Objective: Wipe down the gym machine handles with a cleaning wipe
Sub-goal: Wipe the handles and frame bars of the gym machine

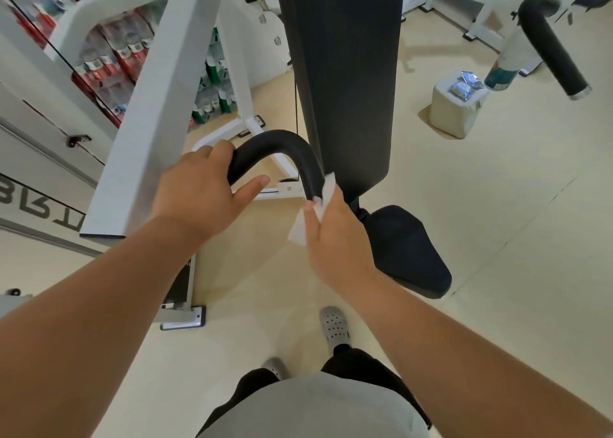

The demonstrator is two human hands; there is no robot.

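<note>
Curved black foam-padded machine handle [282,145], matte, arching beside the tall black back pad [345,72]. Left hand [199,192] grasps its left end; right hand [335,235] pinches a crumpled white wipe [326,189] against the right end.

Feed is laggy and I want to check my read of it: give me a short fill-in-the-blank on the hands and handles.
1. The right hand holds a white ____ against the curved handle.
2. The left hand grips the other end of that handle, whose padding is ____ in colour.
3. A second handle juts out at the upper ____ of the view, with no hand on it.
Missing: wipe; black; right.
</note>
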